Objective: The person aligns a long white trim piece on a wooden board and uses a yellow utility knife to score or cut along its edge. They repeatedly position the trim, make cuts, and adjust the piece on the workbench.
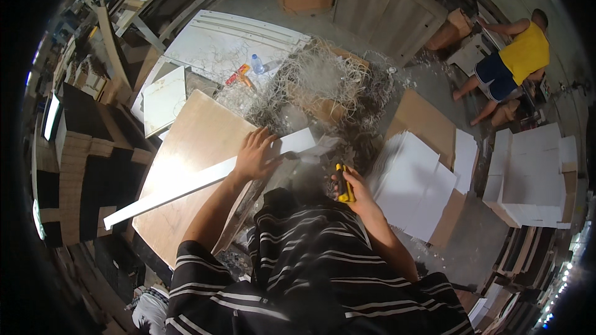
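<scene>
A long white strip of board (180, 188) lies slantwise over a pale wooden panel (205, 130), its right end reaching past the panel's edge. My left hand (253, 154) grips the strip near that end, fingers over the far edge and thumb on the near side. Close to my body, my right hand (363, 197) is closed round a yellow and black utility knife (343, 185), held a little right of the strip's end. Whether its blade is out, I cannot tell.
Beyond my hands lies a heap of thin shavings (326, 80). A plastic bottle (256, 64) and an orange-red tool (239, 75) rest on white panels. White sheets (413, 180) are stacked at right. A person in a yellow top (524, 56) bends at far right. Dark-faced board stacks (93, 174) stand left.
</scene>
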`<action>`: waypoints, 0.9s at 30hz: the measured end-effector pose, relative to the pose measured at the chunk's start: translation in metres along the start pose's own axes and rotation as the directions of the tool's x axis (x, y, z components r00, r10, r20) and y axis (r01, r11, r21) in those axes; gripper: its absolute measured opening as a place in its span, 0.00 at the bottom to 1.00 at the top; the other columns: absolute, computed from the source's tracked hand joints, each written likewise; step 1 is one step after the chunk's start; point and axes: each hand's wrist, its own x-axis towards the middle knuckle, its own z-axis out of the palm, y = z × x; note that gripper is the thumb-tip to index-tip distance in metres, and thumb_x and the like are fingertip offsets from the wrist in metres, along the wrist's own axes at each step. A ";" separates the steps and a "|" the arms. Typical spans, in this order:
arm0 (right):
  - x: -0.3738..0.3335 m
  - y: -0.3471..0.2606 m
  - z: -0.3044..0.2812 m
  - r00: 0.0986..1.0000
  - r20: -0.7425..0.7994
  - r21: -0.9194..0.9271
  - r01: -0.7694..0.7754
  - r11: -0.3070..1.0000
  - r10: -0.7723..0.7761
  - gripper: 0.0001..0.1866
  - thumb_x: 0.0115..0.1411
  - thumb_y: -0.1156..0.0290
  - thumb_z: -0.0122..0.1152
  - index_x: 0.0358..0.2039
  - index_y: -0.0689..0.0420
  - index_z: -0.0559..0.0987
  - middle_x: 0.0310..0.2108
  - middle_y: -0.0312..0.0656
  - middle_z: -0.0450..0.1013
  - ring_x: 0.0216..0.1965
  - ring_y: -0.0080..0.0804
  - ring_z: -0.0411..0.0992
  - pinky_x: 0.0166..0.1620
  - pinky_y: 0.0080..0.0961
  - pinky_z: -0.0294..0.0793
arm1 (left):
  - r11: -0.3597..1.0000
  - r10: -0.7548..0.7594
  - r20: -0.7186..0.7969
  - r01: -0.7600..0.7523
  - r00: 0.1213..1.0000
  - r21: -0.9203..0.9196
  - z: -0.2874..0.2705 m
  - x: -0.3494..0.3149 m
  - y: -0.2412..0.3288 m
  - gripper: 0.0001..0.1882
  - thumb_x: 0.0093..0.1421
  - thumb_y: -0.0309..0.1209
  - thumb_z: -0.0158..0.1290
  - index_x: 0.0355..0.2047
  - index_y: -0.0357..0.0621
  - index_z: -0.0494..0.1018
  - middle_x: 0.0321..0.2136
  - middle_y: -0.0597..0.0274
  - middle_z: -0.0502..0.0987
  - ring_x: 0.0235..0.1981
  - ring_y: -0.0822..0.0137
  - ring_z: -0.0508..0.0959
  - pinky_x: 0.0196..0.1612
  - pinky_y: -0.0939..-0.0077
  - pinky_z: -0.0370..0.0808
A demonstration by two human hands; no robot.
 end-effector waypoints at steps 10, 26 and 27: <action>-0.029 -0.022 0.067 0.948 -0.084 -0.694 0.164 0.701 -0.305 0.25 0.71 0.72 0.51 0.68 0.56 0.64 0.46 0.43 0.79 0.29 0.28 0.77 0.30 0.28 0.78 | 0.996 0.044 0.280 -0.019 0.959 -0.091 0.025 0.039 0.000 0.44 0.56 0.56 0.60 0.66 0.44 0.63 0.55 0.47 0.75 0.62 0.48 0.69 0.73 0.47 0.50; -0.035 -0.064 0.159 0.962 -0.059 -0.959 -0.129 -0.253 -0.267 0.26 0.66 0.67 0.56 0.64 0.56 0.71 0.42 0.58 0.79 0.45 0.63 0.74 0.52 0.51 0.72 | 0.997 0.047 0.217 -0.034 0.975 -0.065 0.014 0.041 0.012 0.33 0.56 0.51 0.60 0.54 0.41 0.70 0.42 0.50 0.79 0.49 0.51 0.75 0.63 0.56 0.62; -0.038 -0.066 0.161 0.965 -0.086 -0.951 -0.154 -0.268 -0.249 0.26 0.66 0.67 0.56 0.64 0.56 0.71 0.42 0.58 0.79 0.46 0.63 0.74 0.52 0.51 0.72 | 0.997 0.045 0.222 -0.030 0.974 -0.068 0.014 0.041 0.012 0.33 0.56 0.51 0.60 0.55 0.41 0.70 0.42 0.50 0.79 0.50 0.51 0.75 0.63 0.56 0.62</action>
